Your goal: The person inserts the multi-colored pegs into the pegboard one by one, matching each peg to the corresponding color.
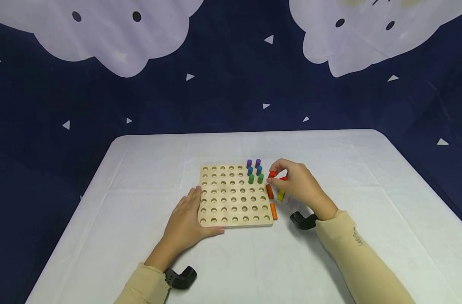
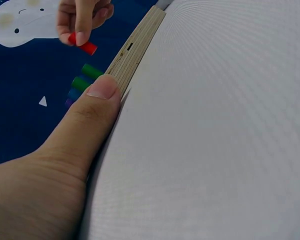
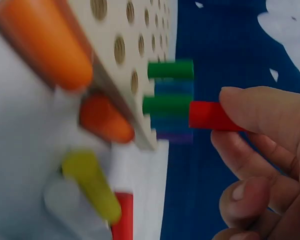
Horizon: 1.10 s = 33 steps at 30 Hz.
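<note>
Sleeves (image 1: 364, 257), pegboard (image 1: 228, 204) and white table (image 1: 147, 173) face navy backdrop (image 1: 223, 101)

We see soft, even light on the white cloth-covered tabletop (image 1: 231, 261), with a faint shadow beside the beige fabric sleeve (image 1: 362, 257) right of the square pale wooden pegboard (image 1: 228, 195). Our left wrist view is dimmer; the right blurs the yellow cylindrical peg (image 3: 92, 185) near the pegboard.

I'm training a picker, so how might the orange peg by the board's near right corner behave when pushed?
That orange peg will probably roll, being a round cylinder lying on its side. The board close beside it would likely block rolling that way. Its straight, solid-looking shape suggests it should stay stiff.
</note>
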Motion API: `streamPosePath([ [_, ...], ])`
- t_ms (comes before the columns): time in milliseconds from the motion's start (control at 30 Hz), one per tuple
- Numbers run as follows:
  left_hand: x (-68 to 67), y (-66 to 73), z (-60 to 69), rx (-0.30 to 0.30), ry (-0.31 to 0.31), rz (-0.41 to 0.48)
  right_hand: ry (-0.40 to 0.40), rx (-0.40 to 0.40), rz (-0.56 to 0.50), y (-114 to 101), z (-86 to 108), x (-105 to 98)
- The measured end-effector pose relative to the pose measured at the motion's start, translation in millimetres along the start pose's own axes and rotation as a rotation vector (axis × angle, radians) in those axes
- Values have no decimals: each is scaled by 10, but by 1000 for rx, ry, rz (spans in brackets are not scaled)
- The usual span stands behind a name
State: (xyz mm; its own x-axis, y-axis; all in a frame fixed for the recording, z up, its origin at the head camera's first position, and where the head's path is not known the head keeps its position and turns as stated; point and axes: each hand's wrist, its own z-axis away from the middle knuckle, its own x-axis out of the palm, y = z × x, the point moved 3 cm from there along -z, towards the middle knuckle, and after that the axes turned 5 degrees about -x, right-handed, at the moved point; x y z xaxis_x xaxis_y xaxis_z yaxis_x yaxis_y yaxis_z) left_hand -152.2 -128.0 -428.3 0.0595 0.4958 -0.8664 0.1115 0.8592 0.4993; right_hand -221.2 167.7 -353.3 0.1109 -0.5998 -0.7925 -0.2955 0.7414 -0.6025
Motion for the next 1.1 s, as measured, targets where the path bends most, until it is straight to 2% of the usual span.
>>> streamPosePath([
  [200,-1,2,-8,-4,-6,2,-45,-51,22,-129,-48,193],
  [367,-5,0,-7,-4,-2,6,-51,-82,25,-176,-76,309],
  [600,-11,-5,-4,0,-1,11,-54,-108,47,-219,-94,362],
  [800,-7,-11,-12,5,2,3,-55,-149,107,-239,-98,403],
  [1100,-1,-15,-10,6,2,6,-65,-152,154,-237,-82,441],
])
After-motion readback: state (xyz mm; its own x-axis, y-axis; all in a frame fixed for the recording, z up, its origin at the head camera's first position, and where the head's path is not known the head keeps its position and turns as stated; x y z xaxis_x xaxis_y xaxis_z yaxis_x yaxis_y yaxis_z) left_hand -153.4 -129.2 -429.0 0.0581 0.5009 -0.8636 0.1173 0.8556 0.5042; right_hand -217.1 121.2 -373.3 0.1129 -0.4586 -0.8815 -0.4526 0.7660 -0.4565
